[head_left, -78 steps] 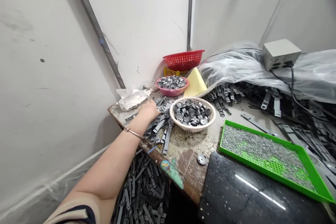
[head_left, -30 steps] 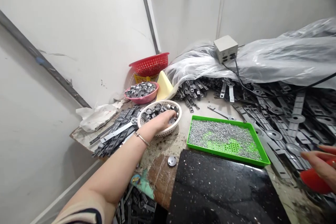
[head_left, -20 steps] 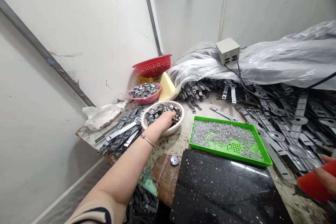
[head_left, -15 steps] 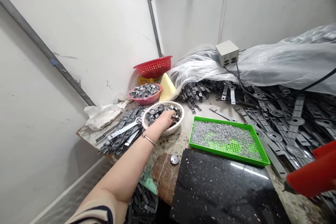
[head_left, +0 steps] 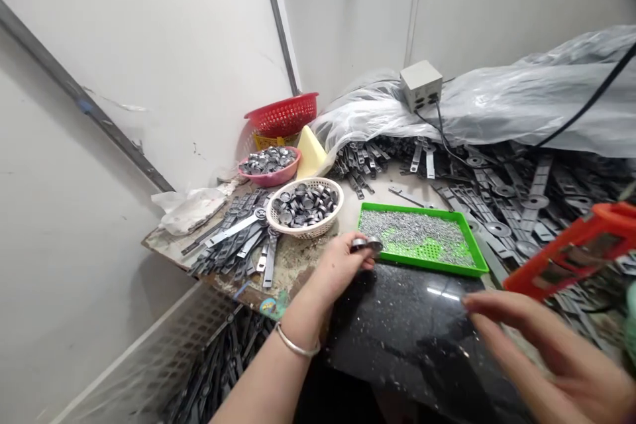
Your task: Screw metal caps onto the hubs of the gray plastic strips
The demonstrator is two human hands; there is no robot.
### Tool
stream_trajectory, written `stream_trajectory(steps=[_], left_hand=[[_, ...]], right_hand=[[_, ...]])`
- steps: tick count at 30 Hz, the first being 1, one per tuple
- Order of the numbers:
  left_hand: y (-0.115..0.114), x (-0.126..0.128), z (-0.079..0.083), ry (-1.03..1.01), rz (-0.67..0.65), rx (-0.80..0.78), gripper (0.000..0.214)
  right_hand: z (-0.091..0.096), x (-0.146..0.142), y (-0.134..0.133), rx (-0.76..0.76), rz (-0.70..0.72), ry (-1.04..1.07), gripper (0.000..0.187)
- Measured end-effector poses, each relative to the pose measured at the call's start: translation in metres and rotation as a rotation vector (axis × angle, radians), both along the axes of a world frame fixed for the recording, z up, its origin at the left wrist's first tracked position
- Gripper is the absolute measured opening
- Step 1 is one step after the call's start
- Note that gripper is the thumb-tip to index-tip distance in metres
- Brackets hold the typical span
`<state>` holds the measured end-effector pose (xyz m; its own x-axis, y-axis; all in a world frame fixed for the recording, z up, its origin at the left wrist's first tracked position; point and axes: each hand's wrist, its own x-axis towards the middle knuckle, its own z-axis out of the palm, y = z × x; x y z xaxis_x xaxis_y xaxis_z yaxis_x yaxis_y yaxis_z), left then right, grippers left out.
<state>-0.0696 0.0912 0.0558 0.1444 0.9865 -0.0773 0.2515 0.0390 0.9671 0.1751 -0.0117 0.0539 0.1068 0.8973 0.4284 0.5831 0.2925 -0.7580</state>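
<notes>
My left hand [head_left: 342,265] is closed on small round metal caps [head_left: 373,246], at least two of them, above the back left of the black stone slab [head_left: 397,318]. Behind it stands a cream basket [head_left: 304,232] with many similar caps [head_left: 308,204] in it. The green tray [head_left: 422,267], full of small metal pins [head_left: 417,228], lies just beyond the slab. Over the slab's right side is my right hand [head_left: 551,351], somewhat blurred, its fingers stretched out and nothing visible between them.
Flat grey metal strips [head_left: 238,238] lie left of the basket, and more [head_left: 527,212] pile up at right. A red-orange tool [head_left: 571,255] juts in from the right. A pink bowl [head_left: 271,177] of caps and a boxy cabled unit [head_left: 421,85] stand further back.
My left hand has come out of the cream basket and moved right and nearer, now with caps in its fingers. My right hand has entered at lower right. The view has shifted slightly.
</notes>
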Motion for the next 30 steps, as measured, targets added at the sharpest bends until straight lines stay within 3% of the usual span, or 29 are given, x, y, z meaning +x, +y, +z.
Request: stream_trajectory(steps=[3, 7, 10, 14, 19, 24, 30], left_hand=[[-0.025, 0.027, -0.025, -0.121, -0.034, -0.091, 0.011], [-0.041, 0.041, -0.039, -0.211, -0.052, -0.155, 0.009], [-0.043, 0.041, -0.042, -0.213, -0.065, -0.154, 0.009], [-0.045, 0.041, -0.043, -0.179, -0.094, -0.129, 0.010], [-0.058, 0.040, -0.042, -0.146, -0.124, -0.102, 0.023], [-0.072, 0.031, -0.040, -0.012, -0.079, -0.050, 0.030], [-0.074, 0.025, -0.034, 0.106, -0.164, -0.073, 0.037]], right_hand=[[-0.014, -0.024, 0.012, -0.171, 0.192, -0.041, 0.020], [-0.035, -0.038, 0.027, -0.238, 0.279, -0.059, 0.031], [-0.045, -0.041, 0.033, -0.253, 0.297, -0.037, 0.037], [-0.051, -0.044, 0.040, -0.286, 0.296, 0.035, 0.029], [-0.048, -0.037, 0.041, -0.356, 0.282, 0.165, 0.026], [-0.048, -0.026, 0.019, -0.360, 0.264, -0.035, 0.023], [-0.054, -0.030, 0.010, -0.170, 0.267, -0.274, 0.027]])
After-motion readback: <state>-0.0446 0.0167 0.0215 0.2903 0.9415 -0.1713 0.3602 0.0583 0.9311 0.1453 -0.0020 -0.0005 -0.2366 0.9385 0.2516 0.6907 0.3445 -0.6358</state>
